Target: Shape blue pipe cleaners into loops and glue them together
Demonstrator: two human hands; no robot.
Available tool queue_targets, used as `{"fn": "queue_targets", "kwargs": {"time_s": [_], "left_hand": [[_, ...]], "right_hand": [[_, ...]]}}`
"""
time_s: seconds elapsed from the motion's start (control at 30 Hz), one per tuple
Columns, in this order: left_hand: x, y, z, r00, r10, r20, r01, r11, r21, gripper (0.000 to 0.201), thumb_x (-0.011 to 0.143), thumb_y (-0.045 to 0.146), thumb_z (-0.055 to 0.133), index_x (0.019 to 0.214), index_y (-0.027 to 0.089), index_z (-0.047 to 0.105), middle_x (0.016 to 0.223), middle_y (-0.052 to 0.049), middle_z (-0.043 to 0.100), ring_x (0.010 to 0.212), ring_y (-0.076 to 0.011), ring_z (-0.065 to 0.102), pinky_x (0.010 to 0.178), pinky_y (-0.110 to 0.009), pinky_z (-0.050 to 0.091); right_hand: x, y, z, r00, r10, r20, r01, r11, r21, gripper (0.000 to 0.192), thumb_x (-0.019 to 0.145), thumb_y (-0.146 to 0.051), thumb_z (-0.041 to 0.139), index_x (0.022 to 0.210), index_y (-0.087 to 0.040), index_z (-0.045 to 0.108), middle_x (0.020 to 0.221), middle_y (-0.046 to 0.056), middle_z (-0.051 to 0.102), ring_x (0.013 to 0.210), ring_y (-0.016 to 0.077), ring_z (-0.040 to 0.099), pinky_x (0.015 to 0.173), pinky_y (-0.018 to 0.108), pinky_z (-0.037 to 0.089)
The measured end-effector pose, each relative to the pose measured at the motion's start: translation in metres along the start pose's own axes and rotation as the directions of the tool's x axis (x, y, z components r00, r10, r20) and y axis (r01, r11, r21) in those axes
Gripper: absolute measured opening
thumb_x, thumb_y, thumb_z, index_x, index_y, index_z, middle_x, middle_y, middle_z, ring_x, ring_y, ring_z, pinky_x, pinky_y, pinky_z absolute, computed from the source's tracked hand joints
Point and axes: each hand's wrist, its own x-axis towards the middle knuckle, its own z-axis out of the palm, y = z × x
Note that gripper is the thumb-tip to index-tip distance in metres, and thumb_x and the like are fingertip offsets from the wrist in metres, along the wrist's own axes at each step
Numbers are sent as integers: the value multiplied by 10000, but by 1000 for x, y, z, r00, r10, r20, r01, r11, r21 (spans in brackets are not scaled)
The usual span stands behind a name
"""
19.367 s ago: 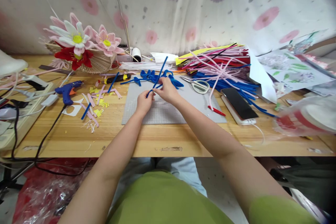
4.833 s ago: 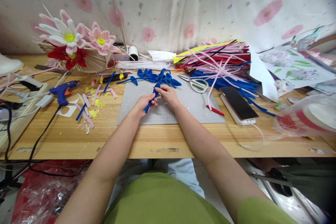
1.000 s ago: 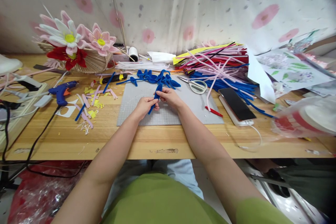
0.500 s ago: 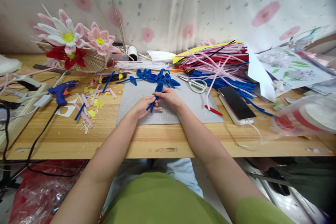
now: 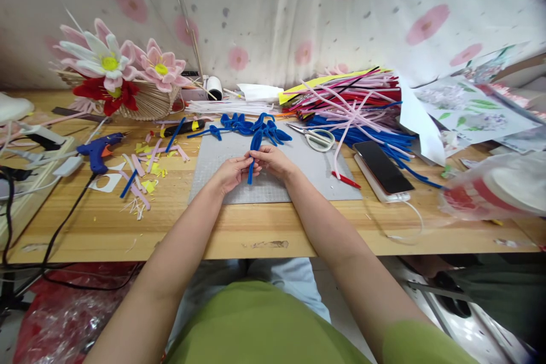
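A folded blue pipe cleaner [image 5: 255, 147] stands nearly upright between my two hands above the grey cutting mat [image 5: 307, 173]. My left hand [image 5: 231, 172] pinches its lower part, and my right hand [image 5: 273, 160] grips it from the right at the middle. Its looped top points away from me. Just behind it, at the mat's far edge, lies a row of bent blue pipe-cleaner pieces [image 5: 251, 124].
Scissors [image 5: 316, 136] and a phone [image 5: 381, 161] lie right of my hands. A heap of coloured pipe cleaners [image 5: 354, 102] fills the back right. A blue glue gun [image 5: 99, 148], cut scraps [image 5: 145, 168] and a basket of fabric flowers [image 5: 121, 77] are on the left.
The blue pipe cleaner has turned from a slant to nearly upright between my fingers. Both hands stay over the mat.
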Motion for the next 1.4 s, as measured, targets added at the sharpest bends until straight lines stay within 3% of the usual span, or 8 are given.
{"fn": "queue_targets", "kwargs": {"time_s": [0.23, 0.47, 0.7, 0.83, 0.97, 1.1, 1.27, 1.4], "left_hand": [[8, -13, 9, 969, 192, -155, -187, 981, 52, 161, 774, 184, 598, 644, 94, 567, 522, 27, 532, 485, -53, 523, 685, -268, 523], [6, -9, 12, 977, 147, -151, -147, 989, 12, 147, 795, 152, 563, 661, 92, 574, 520, 23, 532, 481, -59, 523, 688, -288, 526], [6, -5, 1, 993, 114, -7, -113, 991, 69, 131, 676, 161, 683, 788, 98, 659, 722, -57, 673, 667, -137, 635, 753, -335, 507], [11, -12, -4, 943, 327, -66, -298, 916, 270, 388, 515, 196, 788, 886, 136, 692, 822, -61, 705, 780, -170, 640, 762, -309, 495], [16, -18, -5, 884, 454, -113, -378, 835, 398, 356, 509, 273, 791, 832, 146, 713, 787, -52, 708, 743, -164, 639, 736, -284, 492], [14, -15, -2, 884, 426, -191, -345, 872, 346, 276, 588, 385, 736, 635, 120, 676, 603, -35, 656, 587, -136, 606, 636, -268, 491], [8, -10, 6, 925, 283, -255, -256, 957, 132, 290, 604, 377, 732, 680, 114, 637, 549, -4, 603, 496, -100, 554, 579, -268, 491], [11, -16, 10, 863, 409, -297, -364, 911, 196, 288, 644, 395, 691, 737, 127, 642, 592, -8, 617, 541, -107, 574, 575, -255, 488]], "right_hand": [[11, 6, 6, 951, -162, -263, 109, 973, -204, 338, 537, -412, 735, 600, -111, 594, 498, -32, 533, 454, 38, 395, 436, 196, 283], [11, 10, 5, 992, 0, -125, 8, 998, 70, 390, 501, -431, 768, 670, -114, 616, 462, -44, 510, 385, 26, 374, 373, 175, 244], [11, 7, 6, 953, -8, -303, 34, 996, 80, 342, 535, -426, 749, 607, -134, 585, 408, -54, 458, 358, 45, 357, 358, 204, 239], [12, 7, 0, 924, -83, -373, 79, 997, -27, 345, 557, -448, 725, 581, -134, 585, 352, -90, 329, 346, 23, 218, 379, 228, 131], [13, 7, -2, 928, -114, -354, 97, 993, -66, 377, 548, -488, 714, 588, -136, 584, 346, -97, 294, 361, 28, 196, 413, 246, 94], [11, 7, 1, 954, -145, -263, 132, 989, -66, 394, 528, -488, 728, 547, -141, 543, 364, -95, 296, 380, 22, 192, 436, 248, 85], [11, 9, 8, 951, -168, -259, 177, 984, 10, 380, 555, -476, 721, 557, -155, 518, 383, -97, 294, 382, 23, 201, 431, 247, 106], [14, 11, 11, 931, -148, -334, 177, 983, 58, 397, 530, -466, 737, 524, -165, 477, 365, -101, 301, 356, 19, 206, 414, 243, 107]]}}
